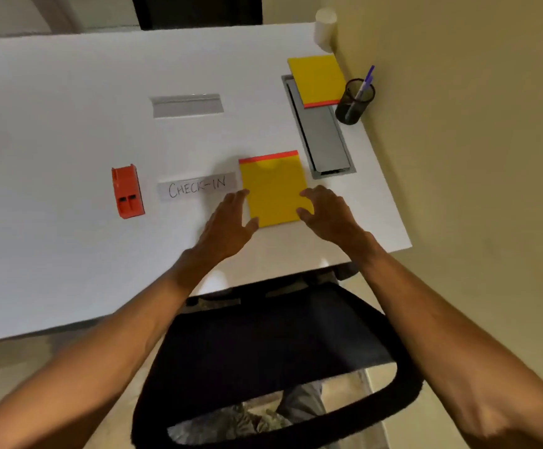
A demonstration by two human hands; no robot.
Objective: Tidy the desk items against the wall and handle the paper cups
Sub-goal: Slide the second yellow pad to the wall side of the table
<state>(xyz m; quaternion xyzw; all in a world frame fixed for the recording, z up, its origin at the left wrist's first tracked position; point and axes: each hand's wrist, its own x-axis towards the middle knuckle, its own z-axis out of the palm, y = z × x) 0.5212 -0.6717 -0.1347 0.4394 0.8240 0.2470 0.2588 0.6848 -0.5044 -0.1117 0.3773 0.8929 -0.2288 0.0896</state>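
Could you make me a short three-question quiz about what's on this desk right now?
1. True or false: two yellow pads lie on the desk.
2. What stands nearest the far pad? A) the orange block B) the pen cup C) the sign
3. Fill in: the left hand and right hand flank the near ____.

Key
1. True: one by the wall, the near pad between the hands.
2. B: the pen cup stands just right of it.
3. Pad: the right hand's fingers touch its edge; whether it is gripped I cannot tell.
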